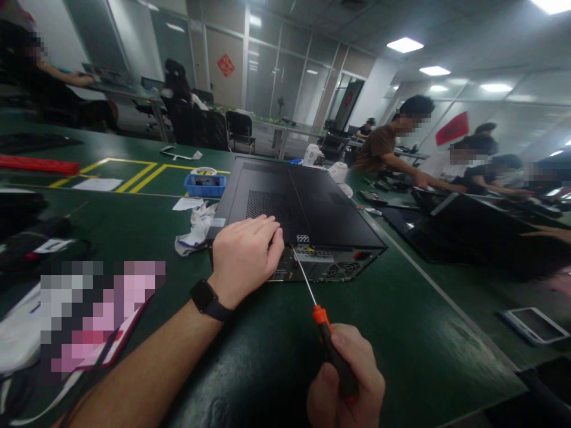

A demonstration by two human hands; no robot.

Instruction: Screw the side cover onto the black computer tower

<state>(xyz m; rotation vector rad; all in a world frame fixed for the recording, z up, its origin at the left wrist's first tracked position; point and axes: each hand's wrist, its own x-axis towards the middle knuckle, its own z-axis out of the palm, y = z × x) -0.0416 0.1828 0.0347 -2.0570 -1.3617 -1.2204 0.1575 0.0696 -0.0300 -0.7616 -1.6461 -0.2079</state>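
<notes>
A black desktop computer case (330, 208) lies on its side on the green tabletop, its rear panel with the fan grille (341, 270) facing me. Flat on the near left part of the case rests my left hand (247, 249), fingers stretched out and a black watch on the wrist. My right hand (350, 374) is wrapped round the black and orange handle of a screwdriver (307, 285). Its shaft points up and away, with the tip at the top edge of the rear panel. Whether the tip sits in a screw is too small to tell.
Left of the case are a blue bin (205, 185) with a tape roll, and crumpled white cloth (198, 229). A phone-like device (537, 326) lies at right, beside dark laptops (486, 232). Pixelated pink and white items (102, 321) lie at lower left. Several people work nearby.
</notes>
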